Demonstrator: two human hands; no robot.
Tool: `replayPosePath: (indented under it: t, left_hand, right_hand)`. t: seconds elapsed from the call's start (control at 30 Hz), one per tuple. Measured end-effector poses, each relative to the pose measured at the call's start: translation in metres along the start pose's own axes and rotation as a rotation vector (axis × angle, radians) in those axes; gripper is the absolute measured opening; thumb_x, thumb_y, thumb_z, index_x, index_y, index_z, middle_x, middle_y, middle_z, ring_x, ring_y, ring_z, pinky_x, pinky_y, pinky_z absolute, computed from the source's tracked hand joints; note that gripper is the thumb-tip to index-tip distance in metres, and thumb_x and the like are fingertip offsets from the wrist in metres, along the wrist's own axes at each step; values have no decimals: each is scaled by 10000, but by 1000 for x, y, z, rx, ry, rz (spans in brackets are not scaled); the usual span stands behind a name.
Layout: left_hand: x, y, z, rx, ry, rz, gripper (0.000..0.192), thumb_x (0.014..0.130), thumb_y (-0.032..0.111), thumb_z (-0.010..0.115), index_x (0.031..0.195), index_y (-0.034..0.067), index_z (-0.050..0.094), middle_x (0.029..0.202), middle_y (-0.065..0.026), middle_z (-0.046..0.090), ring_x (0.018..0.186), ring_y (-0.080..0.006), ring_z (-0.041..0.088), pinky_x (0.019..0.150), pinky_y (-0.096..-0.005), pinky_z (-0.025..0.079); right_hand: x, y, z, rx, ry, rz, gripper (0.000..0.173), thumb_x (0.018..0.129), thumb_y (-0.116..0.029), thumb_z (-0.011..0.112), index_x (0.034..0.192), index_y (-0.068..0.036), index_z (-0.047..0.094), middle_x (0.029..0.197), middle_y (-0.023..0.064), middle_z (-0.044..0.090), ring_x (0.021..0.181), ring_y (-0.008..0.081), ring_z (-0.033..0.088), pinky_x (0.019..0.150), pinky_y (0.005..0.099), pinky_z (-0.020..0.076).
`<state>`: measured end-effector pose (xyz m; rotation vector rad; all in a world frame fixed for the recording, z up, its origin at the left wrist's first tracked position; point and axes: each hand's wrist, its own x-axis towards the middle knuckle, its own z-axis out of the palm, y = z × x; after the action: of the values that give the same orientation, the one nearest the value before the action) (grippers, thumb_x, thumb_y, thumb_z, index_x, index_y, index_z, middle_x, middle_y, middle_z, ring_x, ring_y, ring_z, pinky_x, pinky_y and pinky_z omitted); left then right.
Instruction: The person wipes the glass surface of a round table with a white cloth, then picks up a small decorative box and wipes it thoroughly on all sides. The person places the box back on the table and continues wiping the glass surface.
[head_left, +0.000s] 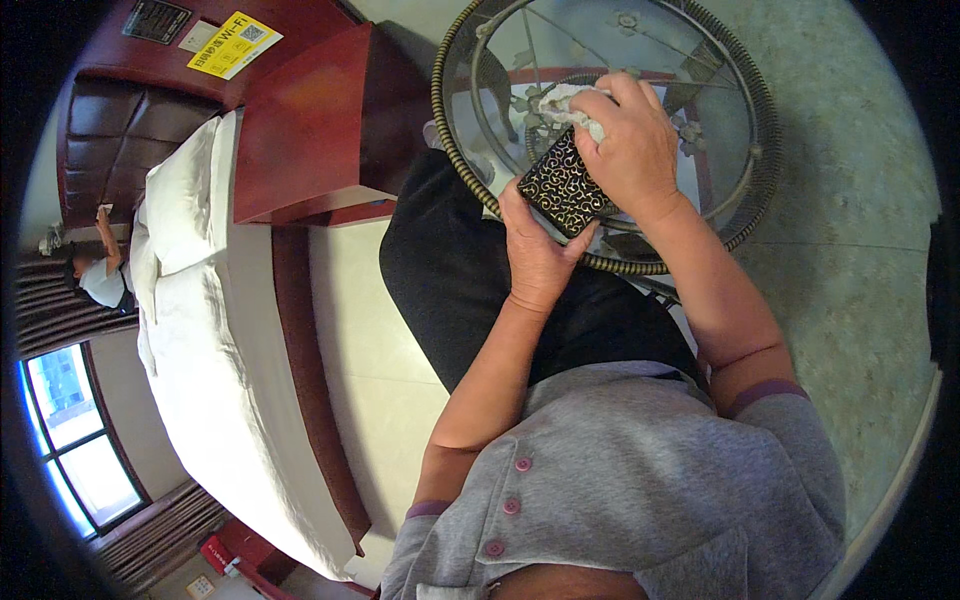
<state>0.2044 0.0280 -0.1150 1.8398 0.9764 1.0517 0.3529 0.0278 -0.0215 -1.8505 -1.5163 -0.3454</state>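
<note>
A black box with a gold scroll pattern (564, 181) is held tilted over a round glass-topped table (724, 56) with a woven rim. My left hand (541, 251) grips the box at its near end, thumb on one side and fingers on the other. At its far end, a crumpled white cloth (559, 101) is bunched in my right hand (634, 146), which bends over the box's upper right side. The fingers of my right hand hide part of the cloth and that edge of the box. Through the glass, metal flower ornaments (690, 139) show on the table's frame.
A reddish wooden cabinet (300, 120) stands left of the table. Beyond it is a bed with white bedding (195, 360). Another person (105, 281) reaches toward the dark padded headboard (112, 150). A yellow sign (234, 46) bears writing.
</note>
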Motion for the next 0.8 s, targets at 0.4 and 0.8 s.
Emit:
replayPosePath:
  t: [0.4,0.8]
  left_hand:
    - [1,-15,-4,180,-115,1,590,862,188,687,1302,2,342,1268,-220,473,1126,-372,553,959,-426,451]
    - [-1,-3,1,-24,6,-7,1064,565,186,930,1369,1,258,1220,-196,435,1094,-347,501,968,-404,426]
  right_hand:
    - [-35,-52,-14,184,-123,-155,178,678,-154,717,841,-93,681,958,71,601,871,281,557,748,389,479]
    - [-6,-11,-5,44,-21,-18,170,703,-116,738,858,-118,669,955,39,607,894,288,582,744,393,499]
